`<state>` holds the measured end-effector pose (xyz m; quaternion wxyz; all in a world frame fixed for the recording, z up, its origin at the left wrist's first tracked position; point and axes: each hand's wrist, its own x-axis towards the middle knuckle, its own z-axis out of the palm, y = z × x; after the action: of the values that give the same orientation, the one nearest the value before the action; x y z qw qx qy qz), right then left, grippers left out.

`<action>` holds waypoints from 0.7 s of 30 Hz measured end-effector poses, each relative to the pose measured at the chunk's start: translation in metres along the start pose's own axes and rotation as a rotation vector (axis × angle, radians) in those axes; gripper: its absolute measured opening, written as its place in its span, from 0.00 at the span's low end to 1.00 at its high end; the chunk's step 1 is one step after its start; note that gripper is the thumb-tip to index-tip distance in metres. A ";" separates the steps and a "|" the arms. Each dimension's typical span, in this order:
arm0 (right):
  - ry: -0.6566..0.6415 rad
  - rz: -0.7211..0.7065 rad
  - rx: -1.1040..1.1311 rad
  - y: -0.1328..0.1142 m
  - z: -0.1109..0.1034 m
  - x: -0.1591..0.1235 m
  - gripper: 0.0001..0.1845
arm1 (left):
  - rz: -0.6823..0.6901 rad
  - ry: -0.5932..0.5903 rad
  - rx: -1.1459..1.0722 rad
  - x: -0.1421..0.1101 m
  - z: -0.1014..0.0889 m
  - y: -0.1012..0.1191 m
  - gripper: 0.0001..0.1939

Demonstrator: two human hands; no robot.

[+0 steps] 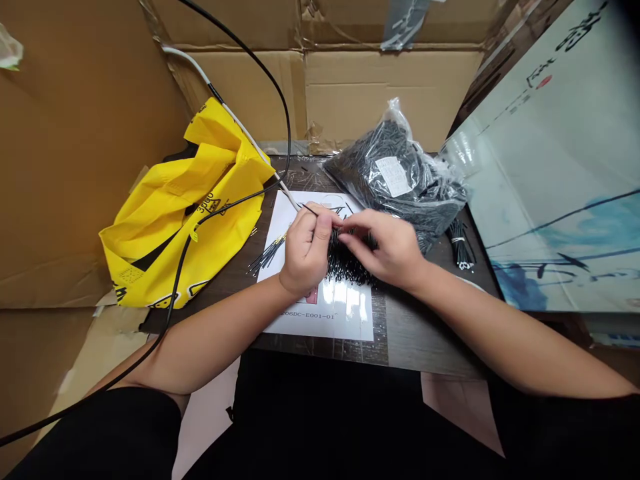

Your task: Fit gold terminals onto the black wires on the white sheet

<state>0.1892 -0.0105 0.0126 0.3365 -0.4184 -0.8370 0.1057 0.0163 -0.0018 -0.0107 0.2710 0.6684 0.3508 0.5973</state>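
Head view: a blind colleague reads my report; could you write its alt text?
A left hand pinches a thin black piece, right hand close beside it, above black wires and a printed sheet. A yellow bag and a clear bag lie beyond.

light: moderate | glare: plastic bag [423,183], paper sheet [347,310] | top-right corner: dark | edges: wide-angle stretch

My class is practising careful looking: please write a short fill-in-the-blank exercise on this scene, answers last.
The crumpled bag left of the left hand is mainly ____ in colour.
The label on the plastic bag is ____ in colour.
The tied bundle lies to the ____ of the right hand.
The code on the sheet ends in the digits ____.
Missing words: yellow; white; right; 01.
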 end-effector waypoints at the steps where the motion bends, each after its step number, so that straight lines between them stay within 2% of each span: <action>1: 0.028 0.033 -0.036 0.004 -0.010 0.006 0.15 | -0.002 0.016 -0.007 0.001 0.000 -0.001 0.17; 3: 0.151 0.178 -0.147 0.019 -0.031 0.019 0.18 | -0.012 0.023 -0.011 0.002 0.000 -0.003 0.18; 5: 0.176 0.334 -0.267 0.043 -0.049 0.032 0.21 | -0.041 -0.006 -0.016 0.002 0.000 -0.005 0.17; 8: -0.002 0.487 -0.429 0.086 -0.059 0.042 0.18 | -0.089 -0.063 -0.013 0.002 0.000 -0.007 0.16; 9: -0.089 0.511 -0.463 0.098 -0.058 0.043 0.17 | -0.101 -0.081 -0.007 0.002 0.000 -0.008 0.17; 11: -0.175 0.528 -0.520 0.115 -0.054 0.042 0.15 | -0.113 -0.103 0.026 0.001 -0.001 -0.007 0.18; 15: -0.248 0.551 -0.597 0.122 -0.053 0.037 0.15 | -0.115 -0.130 0.123 0.002 -0.004 -0.004 0.19; 21: -0.446 0.566 -0.605 0.118 -0.070 0.037 0.09 | -0.045 -0.267 0.141 0.003 -0.007 -0.002 0.20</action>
<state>0.2933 0.0844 0.0288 -0.0306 -0.6767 -0.7350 0.0317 0.0092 0.0012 -0.0091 0.2809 0.7511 0.3674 0.4711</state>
